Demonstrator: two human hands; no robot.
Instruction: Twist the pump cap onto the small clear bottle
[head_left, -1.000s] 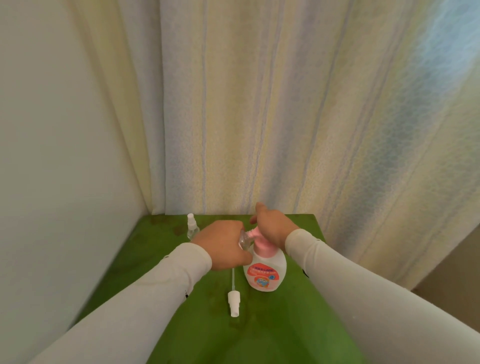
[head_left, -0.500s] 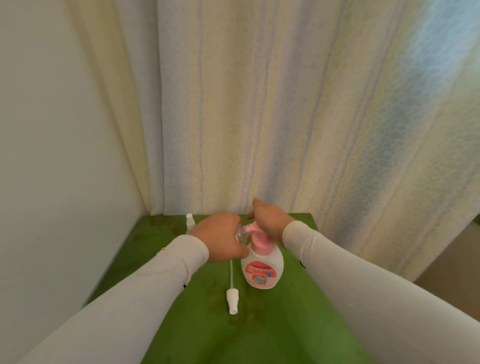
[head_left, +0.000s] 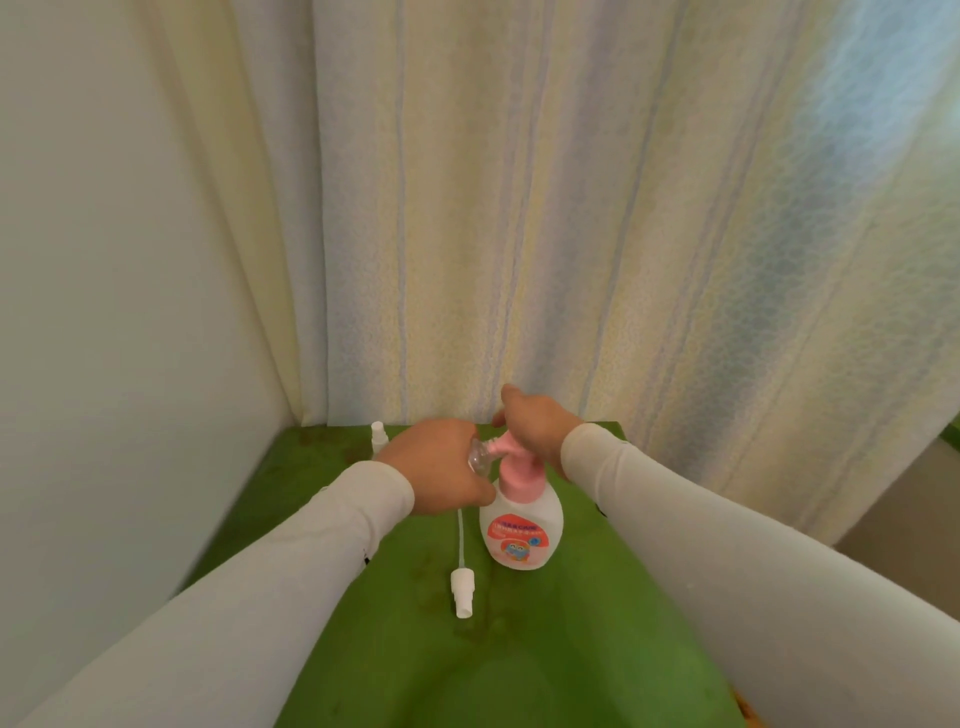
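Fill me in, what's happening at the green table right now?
A person in white sleeves works at a green table set against a curtain. The right hand presses on the pink pump head of a white soap bottle. The left hand grips a small clear bottle with its mouth at the pump's spout. A detached white sprayer with its dip tube lies on the table in front of the soap bottle. Another small spray bottle stands at the back left.
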